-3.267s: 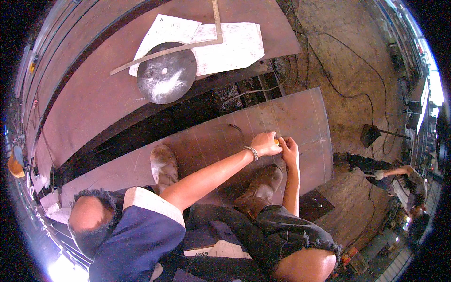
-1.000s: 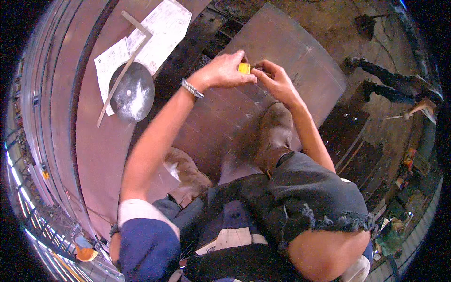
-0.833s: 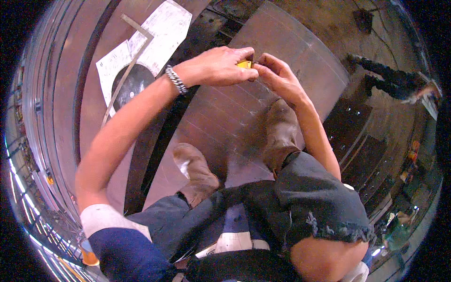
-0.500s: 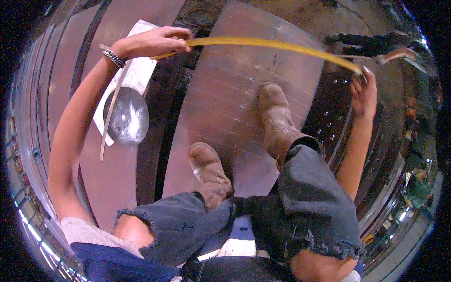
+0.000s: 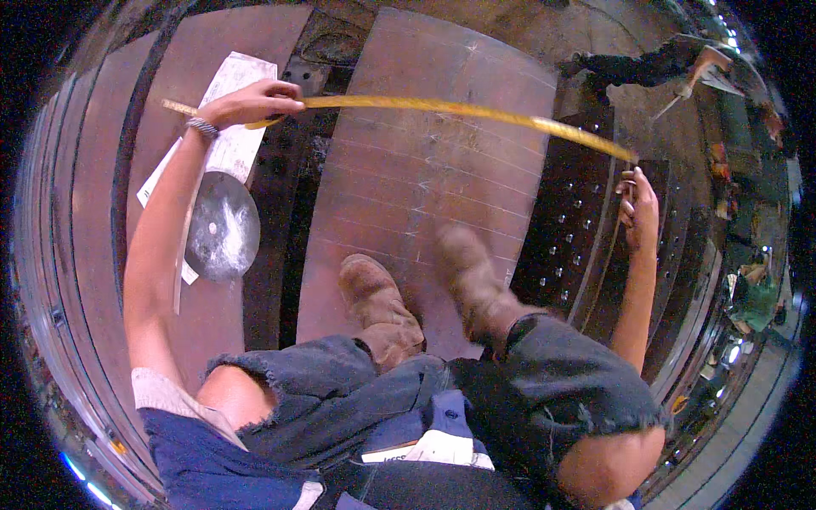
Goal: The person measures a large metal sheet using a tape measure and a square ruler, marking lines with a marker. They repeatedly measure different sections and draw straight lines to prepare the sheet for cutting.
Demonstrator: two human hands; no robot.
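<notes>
A brown left plate [image 5: 217,316] is partly covered by white papers [image 5: 240,75], a white-smudged dark disc [image 5: 223,225] and a metal square [image 5: 178,107]; on the line-marked middle plate [image 5: 476,149], a brown boot [image 5: 370,289] is planted near.

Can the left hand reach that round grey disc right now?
Probably yes: the disc lies close by, its right side uncovered. But the left hand holds the yellow tape, so it might have to let go first.
</notes>
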